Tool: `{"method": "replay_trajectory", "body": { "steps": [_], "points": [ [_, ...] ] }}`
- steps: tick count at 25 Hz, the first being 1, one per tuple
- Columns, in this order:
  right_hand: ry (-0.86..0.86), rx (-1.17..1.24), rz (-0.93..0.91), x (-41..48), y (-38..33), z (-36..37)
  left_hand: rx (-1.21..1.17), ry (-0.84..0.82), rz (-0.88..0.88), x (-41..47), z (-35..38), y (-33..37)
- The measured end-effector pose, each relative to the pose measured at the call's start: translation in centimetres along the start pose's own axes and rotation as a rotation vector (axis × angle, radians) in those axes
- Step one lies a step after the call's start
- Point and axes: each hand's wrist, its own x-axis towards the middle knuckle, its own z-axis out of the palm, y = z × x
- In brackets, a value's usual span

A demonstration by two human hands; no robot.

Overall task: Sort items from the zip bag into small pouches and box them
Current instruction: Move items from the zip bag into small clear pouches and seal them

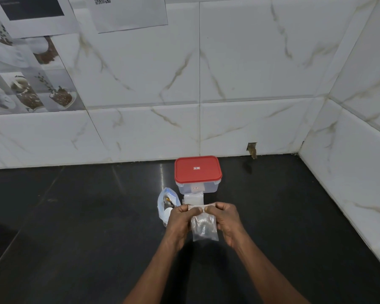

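In the upper left of the frame, paper sheets [127, 16] are stuck on the marbled wall tiles [261, 62]. Below them the dark counter [75, 216] runs across the lower half. Just left of centre, the zip bag [165, 195] lies on the counter with a few small things inside, its near end hidden behind the left hand [181, 218]. That hand pinches the top left corner of 1 small clear pouch [204, 229], thumb on the upper edge. The pouch hangs between both hands in the lower middle of the frame. Something dark sits inside, too blurred to name. Behind the hands a flat stack of clear pouches [193, 199] lies just in front of the clear box [198, 188], whose red lid [206, 172] is on. The box stands near the wall. The right hand [226, 220] pinches the pouch's top right corner the same way. Further right, a chipped hole [252, 149] shows at the foot of the tiles.
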Motion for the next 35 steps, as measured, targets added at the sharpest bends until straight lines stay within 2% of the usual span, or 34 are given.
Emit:
{"method": "replay_trajectory", "body": {
  "steps": [6,9,13,16,25,29,33,35],
  "points": [
    [0.013,-0.157,-0.062,0.1,0.9,0.3,0.071,0.053,-0.028,0.3,0.5,-0.5],
    [0.014,-0.2,-0.092,0.3,1.3,0.4,0.14,0.027,0.022,0.0,0.7,-0.3],
    [0.016,-0.081,-0.038,0.2,1.4,0.2,0.121,0.091,0.015,0.2,0.7,-0.1],
    [0.034,-0.013,-0.013,0.1,1.6,-0.1,0.037,0.059,-0.03,0.9,0.3,-0.8],
    [0.036,-0.115,-0.042,0.5,2.1,-0.1,0.051,0.095,-0.016,0.6,1.3,-1.8],
    [0.008,-0.129,-0.101,0.7,2.4,-0.3,0.159,0.132,0.021,1.1,1.2,-1.7],
    [0.03,-0.064,-0.069,0.7,3.5,-1.3,0.181,0.142,0.022,1.3,0.4,-2.4],
    [-0.037,-0.059,-0.005,0.4,4.1,-2.0,0.146,0.164,-0.011,1.7,0.1,-2.9]
  ]
}}
